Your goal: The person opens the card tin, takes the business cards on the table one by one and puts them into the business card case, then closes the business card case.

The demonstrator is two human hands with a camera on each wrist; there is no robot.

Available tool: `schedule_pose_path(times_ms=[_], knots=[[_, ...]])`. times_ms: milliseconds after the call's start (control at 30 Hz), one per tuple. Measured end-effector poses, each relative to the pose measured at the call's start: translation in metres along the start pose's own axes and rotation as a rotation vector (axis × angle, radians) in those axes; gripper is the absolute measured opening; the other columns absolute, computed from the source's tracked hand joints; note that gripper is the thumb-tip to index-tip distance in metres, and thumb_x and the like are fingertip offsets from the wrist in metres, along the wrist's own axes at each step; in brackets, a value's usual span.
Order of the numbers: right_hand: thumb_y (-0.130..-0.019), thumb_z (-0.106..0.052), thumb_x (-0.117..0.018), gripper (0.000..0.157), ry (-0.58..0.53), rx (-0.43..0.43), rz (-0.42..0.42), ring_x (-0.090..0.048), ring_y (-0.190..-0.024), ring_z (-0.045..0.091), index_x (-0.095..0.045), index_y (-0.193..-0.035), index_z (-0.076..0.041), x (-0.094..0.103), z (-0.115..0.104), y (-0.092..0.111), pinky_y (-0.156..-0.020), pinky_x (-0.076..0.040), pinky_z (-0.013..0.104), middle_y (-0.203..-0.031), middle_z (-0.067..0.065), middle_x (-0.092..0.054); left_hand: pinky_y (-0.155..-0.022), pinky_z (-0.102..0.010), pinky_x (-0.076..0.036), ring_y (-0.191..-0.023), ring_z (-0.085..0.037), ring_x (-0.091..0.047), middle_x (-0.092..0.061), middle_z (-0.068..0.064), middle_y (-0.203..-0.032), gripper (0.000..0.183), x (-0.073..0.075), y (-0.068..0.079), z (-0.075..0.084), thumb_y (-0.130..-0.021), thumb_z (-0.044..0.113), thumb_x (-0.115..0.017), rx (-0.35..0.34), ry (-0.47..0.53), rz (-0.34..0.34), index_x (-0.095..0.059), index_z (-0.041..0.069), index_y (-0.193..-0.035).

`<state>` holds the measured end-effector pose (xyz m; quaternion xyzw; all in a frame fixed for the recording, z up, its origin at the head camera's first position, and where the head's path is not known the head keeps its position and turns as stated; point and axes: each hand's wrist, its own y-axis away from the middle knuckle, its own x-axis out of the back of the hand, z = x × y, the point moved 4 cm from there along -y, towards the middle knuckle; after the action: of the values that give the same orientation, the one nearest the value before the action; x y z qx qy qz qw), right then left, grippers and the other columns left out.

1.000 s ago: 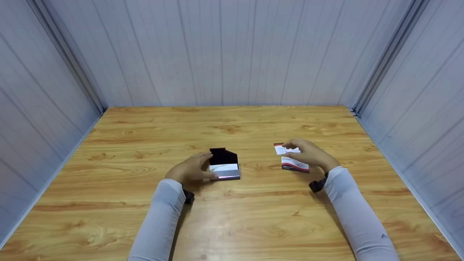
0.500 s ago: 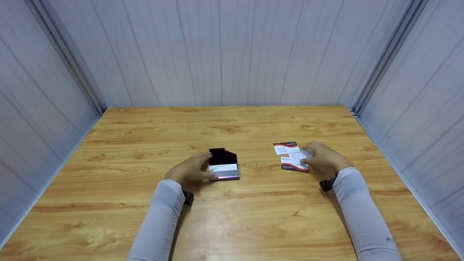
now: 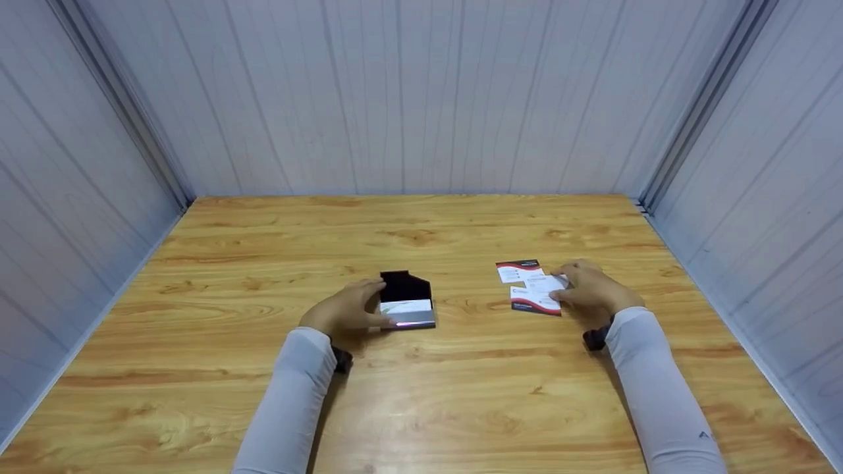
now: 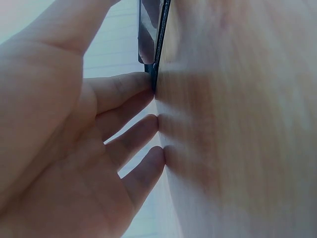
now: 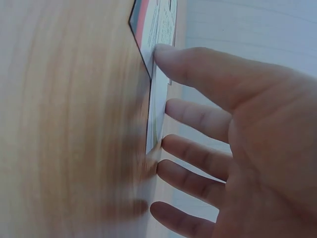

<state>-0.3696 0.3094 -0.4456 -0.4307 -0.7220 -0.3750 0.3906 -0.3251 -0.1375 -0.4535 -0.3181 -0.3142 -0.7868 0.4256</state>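
Left hand (image 3: 348,307) grips an open card holder (image 3: 406,288); right hand (image 3: 593,289) pinches a white card (image 3: 543,284).
The left thumb and fingers span the holder's left end; the right thumb and index finger hold the card's near and far edges over two red-and-black cards (image 3: 533,305), right of the holder on the wooden table (image 3: 421,395).

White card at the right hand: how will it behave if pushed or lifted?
The white card looks thin edge-on, so it's probably light and somewhat bendy. It lies low over the shiny tabletop, so it may slide more readily than lift. It overlaps the nearer red-striped card, so that one could shift too.
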Motion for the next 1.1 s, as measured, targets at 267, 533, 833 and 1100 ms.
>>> schedule_pose_path(times_ms=[267,533,833,1100], knots=[[-0.098,-0.036,-0.066,0.055,-0.035,0.007,0.038,-0.041,-0.123,0.041,-0.053,-0.137,0.001,0.0,0.002,0.0,-0.106,-0.033,0.061,-0.135,0.027,-0.046,-0.119,-0.052,-0.021,-0.151,-0.031,-0.015,-0.021,-0.009,-0.164,0.093,0.0,0.001,0.001,-0.089,0.052,-0.073,0.01,0.01,-0.004,-0.026,0.015,-0.161],[-0.096,-0.043,-0.068,0.061,-0.066,-0.021,0.042,-0.045,-0.117,0.038,-0.054,-0.137,-0.001,0.0,0.005,0.0,-0.102,-0.037,0.058,-0.13,0.023,-0.049,-0.119,-0.053,-0.02,-0.151,-0.032,-0.015,-0.021,-0.008,-0.165,0.093,-0.001,0.001,-0.001,-0.089,0.053,-0.073,0.012,0.012,0.0,-0.027,0.015,-0.16],[-0.094,-0.034,-0.073,0.049,-0.098,0.008,0.051,-0.044,-0.094,0.028,-0.06,-0.122,0.004,0.003,0.009,0.0,-0.08,-0.041,0.042,-0.11,0.018,-0.051,-0.119,-0.051,-0.021,-0.15,-0.031,-0.017,-0.024,-0.009,-0.164,0.093,0.0,0.002,0.001,-0.089,0.051,-0.074,0.011,0.0,0.008,-0.027,0.014,-0.16],[-0.092,-0.034,-0.076,0.046,-0.143,-0.014,0.063,-0.044,-0.094,0.027,-0.06,-0.118,0.0,0.001,0.015,0.0,-0.08,-0.04,0.041,-0.111,0.017,-0.051,-0.119,-0.051,-0.02,-0.151,-0.031,-0.015,-0.022,-0.008,-0.165,0.094,0.0,-0.001,0.0,-0.089,0.053,-0.073,0.012,-0.01,-0.002,-0.026,0.014,-0.16]])
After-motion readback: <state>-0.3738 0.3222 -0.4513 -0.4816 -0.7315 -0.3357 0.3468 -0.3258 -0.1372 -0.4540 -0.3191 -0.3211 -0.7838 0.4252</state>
